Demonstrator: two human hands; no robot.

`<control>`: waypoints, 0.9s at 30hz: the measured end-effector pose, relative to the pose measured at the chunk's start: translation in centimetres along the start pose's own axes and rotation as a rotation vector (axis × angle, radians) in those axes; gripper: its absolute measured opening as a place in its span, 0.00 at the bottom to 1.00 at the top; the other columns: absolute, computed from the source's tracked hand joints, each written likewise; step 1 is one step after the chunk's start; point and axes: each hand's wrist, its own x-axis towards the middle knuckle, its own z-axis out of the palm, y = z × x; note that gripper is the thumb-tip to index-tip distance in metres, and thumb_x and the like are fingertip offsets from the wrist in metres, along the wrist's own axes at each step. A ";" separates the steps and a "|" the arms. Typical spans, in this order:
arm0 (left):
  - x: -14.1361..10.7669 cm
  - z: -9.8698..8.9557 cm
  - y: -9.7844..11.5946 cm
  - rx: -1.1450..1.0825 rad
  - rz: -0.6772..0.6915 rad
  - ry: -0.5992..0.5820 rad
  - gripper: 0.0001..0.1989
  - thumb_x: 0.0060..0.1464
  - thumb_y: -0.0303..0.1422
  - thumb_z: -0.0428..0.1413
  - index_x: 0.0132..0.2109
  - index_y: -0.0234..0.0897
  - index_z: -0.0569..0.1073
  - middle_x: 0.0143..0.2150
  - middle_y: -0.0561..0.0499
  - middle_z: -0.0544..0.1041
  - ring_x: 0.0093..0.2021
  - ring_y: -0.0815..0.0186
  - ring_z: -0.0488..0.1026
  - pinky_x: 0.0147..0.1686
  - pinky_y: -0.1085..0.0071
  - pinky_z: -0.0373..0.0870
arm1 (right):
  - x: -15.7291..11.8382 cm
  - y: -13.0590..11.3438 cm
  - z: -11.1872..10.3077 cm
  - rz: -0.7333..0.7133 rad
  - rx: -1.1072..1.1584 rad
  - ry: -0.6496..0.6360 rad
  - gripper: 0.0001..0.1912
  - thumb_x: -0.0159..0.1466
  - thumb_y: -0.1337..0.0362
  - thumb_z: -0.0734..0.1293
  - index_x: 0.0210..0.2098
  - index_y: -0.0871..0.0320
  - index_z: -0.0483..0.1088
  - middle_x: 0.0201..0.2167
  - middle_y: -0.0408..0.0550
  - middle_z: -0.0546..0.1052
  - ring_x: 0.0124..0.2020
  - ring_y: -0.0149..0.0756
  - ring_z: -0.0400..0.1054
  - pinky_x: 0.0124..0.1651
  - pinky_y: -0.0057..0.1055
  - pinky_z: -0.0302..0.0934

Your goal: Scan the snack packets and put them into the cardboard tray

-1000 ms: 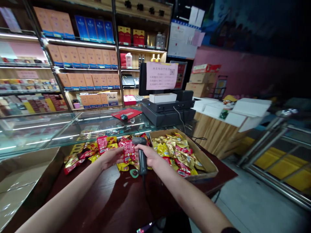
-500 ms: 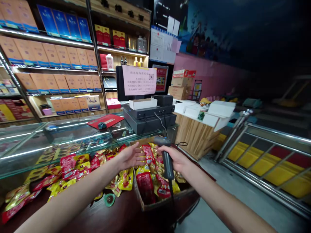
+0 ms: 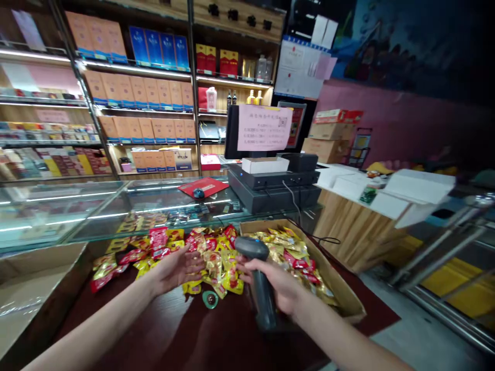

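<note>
My right hand (image 3: 281, 287) is wrapped round the grip of a dark grey barcode scanner (image 3: 263, 299), its head up and pointing left. The scanner is in front of the left edge of a cardboard box (image 3: 350, 305) full of gold and red snack packets (image 3: 296, 247). My left hand (image 3: 176, 270) is open and holds nothing, palm turned inward and fingers apart. It hovers at the near side of a loose heap of red and yellow snack packets (image 3: 214, 265) on the dark red tabletop (image 3: 185, 335). A small green round item (image 3: 210, 299) lies in front of the heap.
A cardboard tray (image 3: 42, 288) with clear plastic inside stands at the left. Behind the heap runs a glass display counter (image 3: 112, 206) carrying a red folder (image 3: 204, 187), a computer mouse (image 3: 198, 192) and a register with a monitor (image 3: 232, 131). A metal railing (image 3: 444, 268) stands at right.
The view has swung left, bringing the cardboard tray into sight. My right hand has carried the scanner leftward from over the box. My left hand has also shifted left, still open.
</note>
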 end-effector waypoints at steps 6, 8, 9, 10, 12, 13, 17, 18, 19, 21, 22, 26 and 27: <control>-3.0 -5.0 -2.6 -0.075 0.016 0.077 0.23 0.53 0.45 0.52 0.49 0.30 0.67 0.54 0.35 0.69 0.55 0.53 0.67 0.51 0.59 0.65 | 2.1 6.3 4.2 -0.012 -0.022 0.041 0.13 0.46 0.68 0.72 0.33 0.59 0.74 0.34 0.46 0.77 0.34 0.31 0.71 0.36 0.23 0.65; -3.1 -5.5 -3.5 -0.077 0.034 0.076 0.24 0.54 0.44 0.51 0.51 0.30 0.67 0.56 0.35 0.66 0.57 0.52 0.64 0.51 0.59 0.64 | 3.0 7.5 4.4 -0.037 0.004 0.105 0.13 0.45 0.68 0.72 0.32 0.60 0.74 0.31 0.45 0.76 0.31 0.29 0.70 0.35 0.22 0.65; -3.0 -5.6 -4.0 -0.079 0.047 0.061 0.24 0.54 0.44 0.51 0.52 0.31 0.67 0.58 0.35 0.64 0.58 0.52 0.63 0.52 0.59 0.63 | 3.5 7.9 4.3 -0.051 0.024 0.133 0.13 0.45 0.67 0.72 0.31 0.60 0.74 0.30 0.44 0.76 0.30 0.28 0.69 0.34 0.22 0.64; -2.8 -5.6 -4.4 -0.081 0.063 0.039 0.24 0.55 0.44 0.51 0.52 0.31 0.68 0.59 0.36 0.63 0.59 0.52 0.62 0.53 0.58 0.62 | 3.9 8.2 4.1 -0.060 0.045 0.162 0.13 0.45 0.67 0.72 0.31 0.61 0.74 0.28 0.44 0.75 0.29 0.28 0.69 0.34 0.22 0.64; -2.3 -5.3 -5.3 -0.093 0.101 -0.016 0.22 0.56 0.43 0.50 0.52 0.34 0.69 0.62 0.40 0.60 0.60 0.53 0.59 0.54 0.58 0.60 | 4.7 8.5 3.8 -0.062 0.078 0.196 0.13 0.45 0.67 0.72 0.32 0.61 0.73 0.25 0.43 0.74 0.25 0.27 0.68 0.30 0.22 0.64; -2.0 -5.0 -5.7 -0.101 0.123 -0.038 0.22 0.56 0.43 0.49 0.52 0.34 0.70 0.63 0.41 0.59 0.61 0.53 0.58 0.55 0.58 0.59 | 5.1 8.6 3.7 -0.060 0.086 0.199 0.13 0.45 0.66 0.72 0.32 0.62 0.73 0.23 0.42 0.73 0.23 0.26 0.67 0.28 0.22 0.63; -0.5 -3.3 -6.9 -0.122 0.257 -0.046 0.21 0.57 0.43 0.48 0.52 0.36 0.71 0.64 0.44 0.58 0.63 0.56 0.53 0.58 0.59 0.55 | 6.5 9.3 3.6 -0.078 0.085 0.180 0.13 0.45 0.67 0.72 0.32 0.62 0.72 0.20 0.41 0.72 0.21 0.26 0.65 0.26 0.23 0.62; -0.1 -2.9 -7.2 -0.117 0.296 -0.034 0.21 0.57 0.43 0.48 0.52 0.38 0.71 0.64 0.45 0.58 0.64 0.57 0.51 0.59 0.60 0.54 | 6.8 9.5 3.6 -0.084 0.084 0.187 0.13 0.45 0.67 0.72 0.32 0.62 0.72 0.20 0.41 0.72 0.21 0.27 0.66 0.26 0.23 0.62; 0.2 -2.5 -7.5 -0.109 0.330 -0.020 0.20 0.57 0.42 0.49 0.53 0.39 0.70 0.64 0.46 0.57 0.65 0.58 0.50 0.59 0.60 0.54 | 7.1 9.8 3.6 -0.087 0.084 0.194 0.13 0.45 0.67 0.71 0.32 0.62 0.72 0.20 0.41 0.72 0.21 0.27 0.66 0.26 0.23 0.63; 0.8 -2.1 -8.0 -0.090 0.374 0.011 0.20 0.56 0.42 0.50 0.53 0.40 0.70 0.64 0.46 0.57 0.65 0.59 0.49 0.59 0.61 0.54 | 7.6 10.2 3.7 -0.083 0.083 0.205 0.13 0.45 0.67 0.71 0.31 0.62 0.72 0.20 0.41 0.72 0.23 0.28 0.68 0.28 0.23 0.64; 1.1 -2.0 -8.3 -0.082 0.385 0.029 0.20 0.56 0.42 0.50 0.53 0.40 0.71 0.64 0.46 0.57 0.65 0.58 0.49 0.59 0.61 0.54 | 7.8 10.4 3.8 -0.083 0.080 0.209 0.12 0.45 0.68 0.71 0.30 0.62 0.71 0.21 0.42 0.72 0.24 0.28 0.69 0.30 0.23 0.65; 1.8 -2.6 -9.1 -0.046 0.422 0.175 0.18 0.55 0.41 0.53 0.50 0.39 0.72 0.63 0.43 0.60 0.64 0.55 0.52 0.56 0.59 0.58 | 7.9 10.7 4.0 -0.091 0.092 0.204 0.11 0.45 0.66 0.70 0.30 0.61 0.71 0.25 0.45 0.75 0.30 0.33 0.72 0.35 0.26 0.67; 1.8 -2.8 -9.2 -0.034 0.434 0.211 0.18 0.54 0.40 0.54 0.50 0.38 0.73 0.62 0.43 0.61 0.63 0.55 0.54 0.55 0.60 0.60 | 7.8 10.7 4.2 -0.084 0.104 0.190 0.12 0.45 0.66 0.70 0.30 0.61 0.71 0.27 0.47 0.76 0.31 0.34 0.72 0.35 0.27 0.67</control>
